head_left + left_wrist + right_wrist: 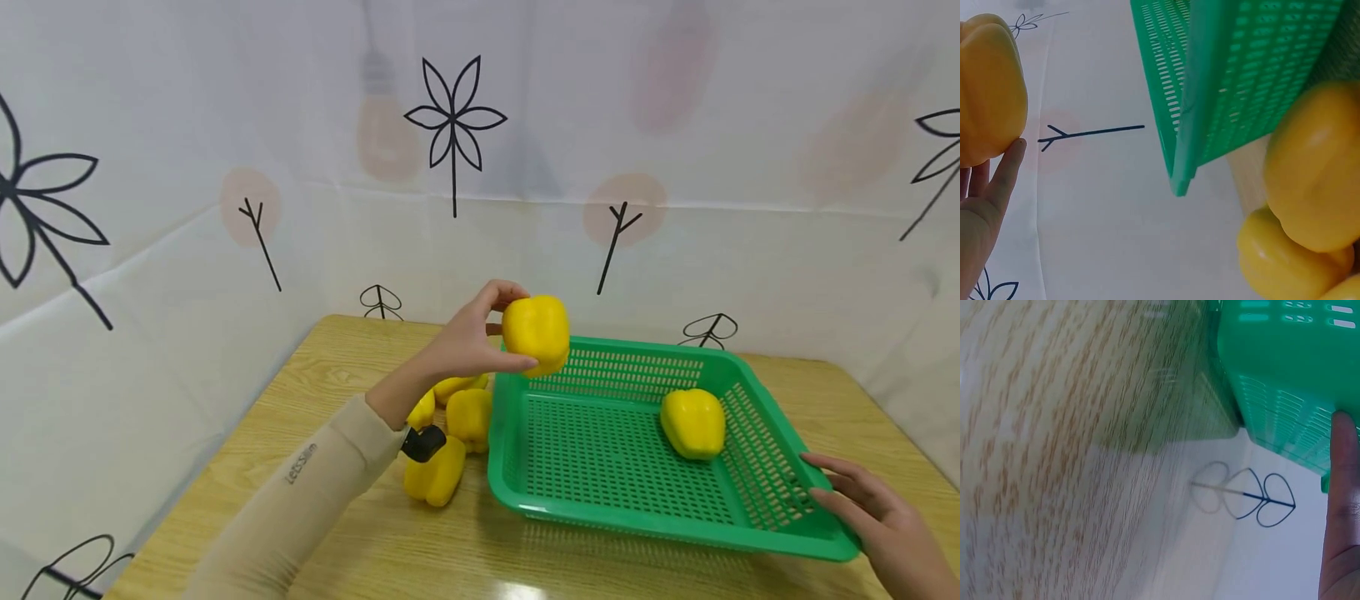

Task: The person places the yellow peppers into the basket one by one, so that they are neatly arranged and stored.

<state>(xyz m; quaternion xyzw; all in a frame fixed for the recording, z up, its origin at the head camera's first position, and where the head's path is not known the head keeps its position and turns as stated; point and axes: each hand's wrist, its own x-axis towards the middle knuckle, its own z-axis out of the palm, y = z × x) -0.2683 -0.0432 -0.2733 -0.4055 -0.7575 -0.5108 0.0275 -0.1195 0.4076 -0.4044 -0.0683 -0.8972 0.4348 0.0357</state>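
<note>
Pepper [537, 333] is gripped by left hand [471, 340], basket [600, 458] by right hand [891, 518] — sleeve [322, 487] reads "Let'sSlim".

Fabric backdrop [517, 250]: white, creased, across the upper frame
Printed flower [453, 118]: black outline, upper centre
Surface [390, 546]: yellowish wood grain, lower frame
Light glare [522, 592]: bottom centre

From the head I look forward and down across the pale wood-grain worktop [405, 550]; both wrist views sit closer, turned sideways, facing the white patterned cloth backdrop [1104, 187], and all three share the green perforated plastic basket [637, 521].
</note>
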